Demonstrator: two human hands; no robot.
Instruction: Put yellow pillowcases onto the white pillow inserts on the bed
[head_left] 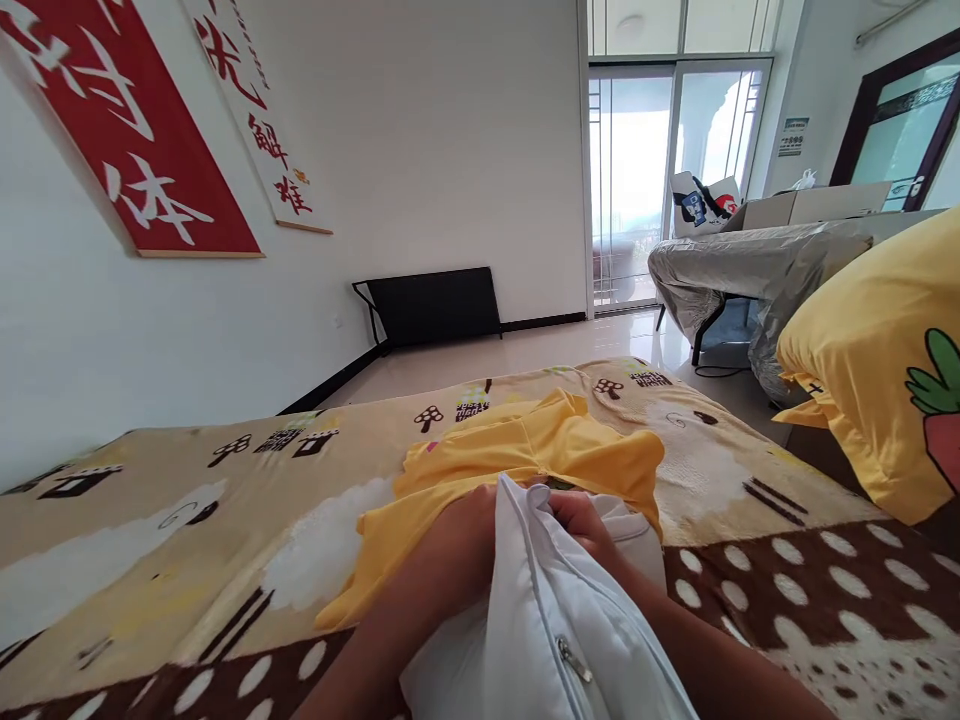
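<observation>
A white pillow (517,620) with a metal zipper pull (574,660) rises toward me, its upper end bunched into a peak. My right hand (585,520) is closed on the pillow's upper end, with its fingers curled in the fabric. On the other side my left hand (476,525) grips the pillow too, its fingers mostly hidden behind the white cloth. Just beyond both hands a yellow pillowcase (517,440) lies crumpled on the bed. Its near edge touches my hands and the pillow.
A patterned beige and brown blanket (300,520) covers the bed. At the right sits a plump yellow pillow (885,350) with a carrot print. Beyond are a plastic-covered table (750,255) with boxes, a black folded panel (435,305) against the wall, and sliding glass doors (675,180).
</observation>
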